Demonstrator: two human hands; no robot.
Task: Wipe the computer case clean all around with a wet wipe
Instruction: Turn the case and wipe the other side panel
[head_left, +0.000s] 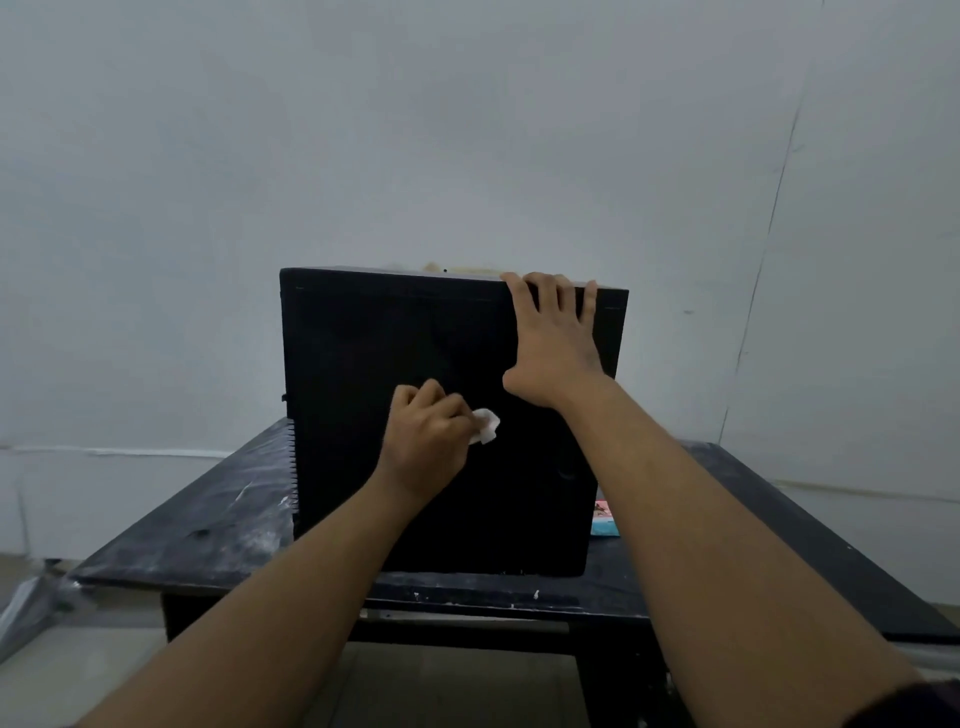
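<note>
Computer case (363, 364): black, upright on the dark, scuffed bench (208, 525), broad side panel facing the camera, pale wall (467, 130) behind.

Left hand (426, 431): grip closed, fingers curled round a crumpled white wet wipe (485, 426). The wipe is pressed against the side panel, roughly mid-height and right of centre. One end of the wipe sticks out to the right of the knuckles.

Right hand (556, 338): grip apart, palm flat on the upper right of the same panel. The fingers are spread and reach the top edge near the right corner. It holds nothing.

Other: a pink and teal packet (602, 519) lies on the bench just beside the case's lower right corner, partly hidden by it. White scuffs and specks mark the bench top and its front edge.
</note>
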